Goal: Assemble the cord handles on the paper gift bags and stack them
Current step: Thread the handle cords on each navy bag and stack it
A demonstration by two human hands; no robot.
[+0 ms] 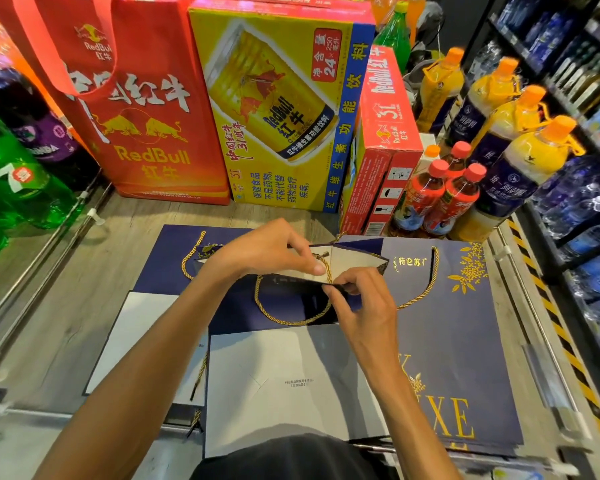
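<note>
A navy paper gift bag (284, 368) lies folded flat in front of me, its pale bottom panel toward me and its mouth held open. My left hand (267, 251) reaches into the mouth and pinches the bag's rim beside the gold cord handle (278, 315), which loops down over the navy front panel. My right hand (357, 303) pinches the near rim where the cord passes through. A second navy bag (465, 341) with gold lettering and a fitted cord lies flat at the right. Another flat navy bag (153, 306) shows at the left.
The bags lie on a grey wooden shelf (66, 299) with metal rails. Behind stand a red RedBull bag (146, 109), a yellow RedBull carton (278, 109) and a red carton (385, 140). Drink bottles (447, 188) crowd the right, green bottles (14, 174) the left.
</note>
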